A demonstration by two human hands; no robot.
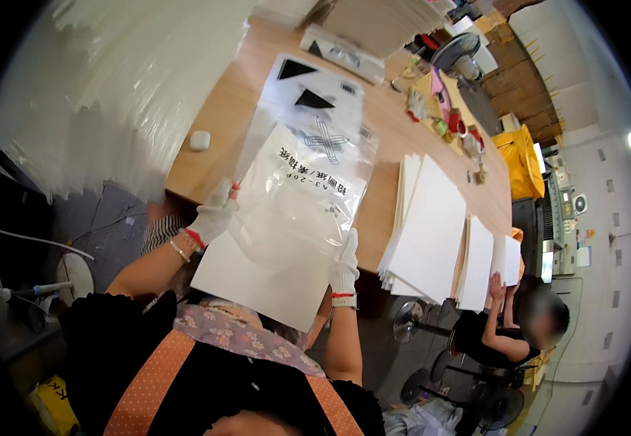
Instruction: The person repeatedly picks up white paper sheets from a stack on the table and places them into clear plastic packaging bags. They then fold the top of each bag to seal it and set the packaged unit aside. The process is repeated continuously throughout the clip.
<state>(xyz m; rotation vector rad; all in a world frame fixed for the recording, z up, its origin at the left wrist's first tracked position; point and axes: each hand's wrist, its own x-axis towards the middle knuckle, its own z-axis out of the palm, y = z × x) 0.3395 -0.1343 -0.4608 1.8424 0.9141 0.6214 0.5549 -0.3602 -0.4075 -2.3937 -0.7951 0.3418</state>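
Observation:
In front of me, a stack of large white paper sheets (257,269) overhangs the near table edge, its far part inside a transparent printed plastic bag (315,185). My left hand (217,212), in a white glove with bare fingertips, is closed on the left edge of the bag and paper. At the right edge, my right hand (345,263), gloved too, grips the same bundle; its fingertips are partly hidden. Beyond lie more flat transparent bags (264,98) with black triangles and a pencil drawing printed on them.
Several stacks of white paper (428,225) lie to the right on the wooden table (203,171). A small white case (200,141) sits at left. A co-worker (504,327) handles paper at far right. Tape and small items (450,120) lie at the back, near a fan (457,54).

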